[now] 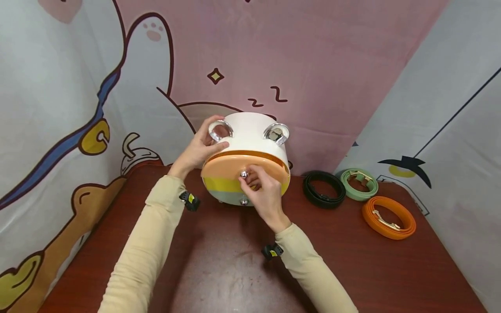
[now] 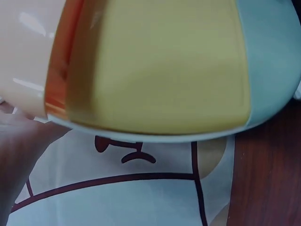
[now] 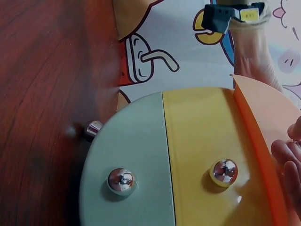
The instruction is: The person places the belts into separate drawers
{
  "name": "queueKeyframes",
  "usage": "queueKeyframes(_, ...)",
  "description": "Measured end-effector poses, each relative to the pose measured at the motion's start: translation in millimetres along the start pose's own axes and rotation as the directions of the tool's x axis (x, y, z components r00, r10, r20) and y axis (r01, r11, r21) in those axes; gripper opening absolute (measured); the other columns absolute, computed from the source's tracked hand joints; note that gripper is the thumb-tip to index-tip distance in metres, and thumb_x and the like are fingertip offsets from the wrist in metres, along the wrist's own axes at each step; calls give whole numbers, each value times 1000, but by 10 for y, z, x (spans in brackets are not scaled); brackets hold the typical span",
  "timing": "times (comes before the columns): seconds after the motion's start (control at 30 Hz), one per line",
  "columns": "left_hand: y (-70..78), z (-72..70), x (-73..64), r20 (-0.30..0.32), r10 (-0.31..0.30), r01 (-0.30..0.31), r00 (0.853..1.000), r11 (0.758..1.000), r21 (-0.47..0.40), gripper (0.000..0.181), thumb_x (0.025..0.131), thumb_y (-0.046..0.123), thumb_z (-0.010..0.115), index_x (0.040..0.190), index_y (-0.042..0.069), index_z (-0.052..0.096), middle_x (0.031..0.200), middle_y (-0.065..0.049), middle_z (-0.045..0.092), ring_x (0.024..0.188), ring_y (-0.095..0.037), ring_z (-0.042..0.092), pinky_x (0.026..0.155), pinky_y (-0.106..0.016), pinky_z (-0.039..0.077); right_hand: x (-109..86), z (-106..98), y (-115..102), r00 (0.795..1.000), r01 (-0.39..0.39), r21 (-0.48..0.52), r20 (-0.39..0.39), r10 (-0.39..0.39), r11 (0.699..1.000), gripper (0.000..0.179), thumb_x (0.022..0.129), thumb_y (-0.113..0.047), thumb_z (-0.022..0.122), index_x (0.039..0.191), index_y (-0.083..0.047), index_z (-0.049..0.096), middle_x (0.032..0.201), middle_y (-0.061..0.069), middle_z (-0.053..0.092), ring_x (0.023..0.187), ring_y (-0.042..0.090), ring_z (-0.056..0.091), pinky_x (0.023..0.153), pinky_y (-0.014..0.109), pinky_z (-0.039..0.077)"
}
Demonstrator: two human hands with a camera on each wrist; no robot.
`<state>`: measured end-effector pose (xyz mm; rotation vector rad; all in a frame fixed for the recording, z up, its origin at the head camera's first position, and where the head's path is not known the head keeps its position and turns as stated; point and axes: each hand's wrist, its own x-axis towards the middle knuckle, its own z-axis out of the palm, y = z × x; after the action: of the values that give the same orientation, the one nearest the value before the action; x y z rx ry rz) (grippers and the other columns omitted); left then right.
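Observation:
A small white drawer cabinet [image 1: 250, 130] with a rounded body and two chrome rings [image 1: 276, 133] stands against the cloth backdrop. Its top, orange drawer [image 1: 221, 167] juts out past the yellow drawer [image 3: 197, 127] and the green drawer [image 3: 141, 136]. My right hand [image 1: 266, 193] pinches the chrome knob [image 1: 244, 174] of the orange drawer between thumb and fingers. At the cabinet's upper left, my left hand [image 1: 197, 150] grips the white body, its thumb across the front and its fingers by the left ring. Only part of the left hand shows in the left wrist view.
Three coiled belts lie right of the cabinet on the dark red table [image 1: 219, 269]: a black belt [image 1: 309, 193], a green belt [image 1: 346, 187] and an orange belt [image 1: 409, 221]. A printed cloth [image 1: 313, 56] hangs behind and at both sides.

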<state>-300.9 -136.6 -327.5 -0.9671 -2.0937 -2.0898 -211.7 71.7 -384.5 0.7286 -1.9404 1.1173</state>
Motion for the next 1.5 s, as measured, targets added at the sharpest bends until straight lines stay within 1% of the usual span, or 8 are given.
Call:
queueKeyframes(0.27, 86, -41, 24, 73, -51, 49, 996, 998, 27, 68, 90, -7, 62, 145, 11, 27, 120, -23, 52, 92, -20, 60, 71, -29, 52, -103, -67, -119, 999, 53, -29, 7, -53, 998, 28, 77, -5, 80, 99, -1, 63, 70, 2, 65, 57, 10, 62, 52, 20, 50)
queueKeyframes(0.7, 256, -158, 58, 162, -81, 30, 983, 955, 296, 70, 86, -6, 68, 144, 5, 31, 121, -23, 54, 96, -28, 60, 77, -32, 50, -233, -172, -273, 990, 133, -15, 53, -132, 991, 32, 74, -3, 81, 99, 1, 61, 69, 3, 65, 57, 10, 62, 53, 19, 50)
queueKeyframes(0.9, 390, -112, 88, 122, -98, 23, 988, 862, 507, 72, 81, 12, 79, 140, 7, 37, 131, -12, 49, 85, -23, 56, 74, -43, 47, -281, -214, -321, 983, 162, -20, 90, -159, 987, 30, 74, -2, 79, 98, 0, 61, 71, 3, 65, 58, 9, 63, 54, 17, 50)
queueKeyframes(0.97, 417, -101, 110, 133, -91, -2, 987, 818, 576, 73, 78, 17, 83, 138, 9, 41, 135, -8, 45, 91, -23, 53, 77, -41, 44, -288, -221, -328, 982, 165, -23, 93, -162, 986, 30, 75, -2, 79, 98, 0, 61, 71, 3, 66, 58, 9, 63, 54, 17, 50)
queueKeyframes(1.03, 422, -95, 129, 154, -79, -28, 985, 805, 593, 74, 76, 18, 84, 137, 8, 44, 136, -7, 43, 103, -25, 49, 79, -40, 42, -292, -226, -332, 982, 168, -23, 91, -165, 986, 30, 74, -3, 80, 98, 0, 62, 72, 2, 66, 58, 9, 63, 54, 17, 50)
queueKeyframes(1.13, 402, -90, 135, 166, -69, -42, 984, 811, 584, 73, 75, 17, 85, 136, 8, 47, 137, -6, 42, 116, -22, 41, 85, -41, 41, -302, -239, -338, 981, 176, -23, 85, -173, 984, 30, 74, -3, 80, 99, 0, 62, 72, 3, 66, 58, 9, 63, 54, 17, 50)
queueKeyframes(1.33, 369, -88, 118, 137, -55, -27, 989, 843, 537, 72, 76, 13, 84, 137, 9, 47, 139, -4, 42, 100, -19, 46, 75, -40, 46, -313, -293, -369, 981, 176, -24, 83, -173, 984, 28, 76, -6, 79, 98, 0, 63, 74, 3, 67, 60, 10, 64, 55, 18, 51)
queueKeyframes(1.5, 589, 21, 37, 108, -104, 37, 989, 866, 499, 69, 79, 7, 81, 138, 6, 46, 141, -8, 41, 78, -21, 46, 67, -29, 42, -328, -311, -369, 981, 177, 2, 76, -177, 984, 23, 81, -9, 76, 98, -1, 63, 74, 3, 68, 60, 10, 65, 56, 18, 51)
